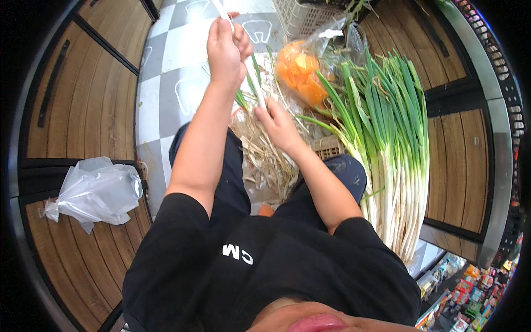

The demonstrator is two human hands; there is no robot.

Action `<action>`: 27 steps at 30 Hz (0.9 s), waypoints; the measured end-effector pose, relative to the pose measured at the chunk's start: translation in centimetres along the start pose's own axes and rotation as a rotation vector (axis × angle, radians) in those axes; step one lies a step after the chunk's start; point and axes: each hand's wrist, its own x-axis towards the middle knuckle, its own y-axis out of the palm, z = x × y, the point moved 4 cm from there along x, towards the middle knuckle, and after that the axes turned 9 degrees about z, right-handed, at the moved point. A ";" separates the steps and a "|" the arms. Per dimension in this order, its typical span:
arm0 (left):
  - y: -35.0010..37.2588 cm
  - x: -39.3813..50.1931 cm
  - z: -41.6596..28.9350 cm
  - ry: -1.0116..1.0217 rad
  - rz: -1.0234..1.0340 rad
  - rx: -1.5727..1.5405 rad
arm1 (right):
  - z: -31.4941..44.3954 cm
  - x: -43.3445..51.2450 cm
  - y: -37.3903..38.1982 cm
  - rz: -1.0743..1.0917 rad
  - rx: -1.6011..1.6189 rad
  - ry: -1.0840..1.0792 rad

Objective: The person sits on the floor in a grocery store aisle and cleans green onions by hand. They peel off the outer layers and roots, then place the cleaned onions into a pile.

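Note:
A long white stalk (pixel 254 83), which looks like a large green onion, slants between my two hands. My left hand (pixel 230 47) is wrapped around it higher up, and the stalk continues past that hand to the top edge of the view. Lower down, the fingers of my right hand (pixel 278 124) pinch its near part. Dry peelings and stripped outer leaves (pixel 269 166) lie heaped below, between my knees. To the right of my right arm lies a thick bundle of green onions (pixel 394 157), white ends towards me and green tops away.
A clear plastic bag with orange contents (pixel 300 72) sits beyond the bundle. Behind it stands a pale plastic crate (pixel 300 18); another crate's edge (pixel 327 147) shows by my right knee. Wood-panelled cabinets (pixel 87 95) flank both sides. A crumpled clear bag (pixel 99 193) is at left.

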 end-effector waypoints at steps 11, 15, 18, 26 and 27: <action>0.6 -0.6 2.6 -0.119 0.080 -0.005 | -2.2 -2.3 -2.8 0.230 -0.437 0.149; 1.2 -1.4 5.6 -0.154 0.260 0.038 | 1.9 0.7 -5.1 -0.138 -0.073 -0.072; 2.6 -2.8 7.5 -0.284 0.418 0.139 | 5.8 1.6 -7.7 -0.306 0.170 0.000; 0.7 -1.6 5.4 -0.453 0.221 -0.277 | 9.0 -12.9 -19.2 -0.431 -0.673 0.082; 1.1 -1.8 5.8 -0.482 0.216 -0.322 | 8.7 -16.2 -20.5 -0.455 -0.716 0.091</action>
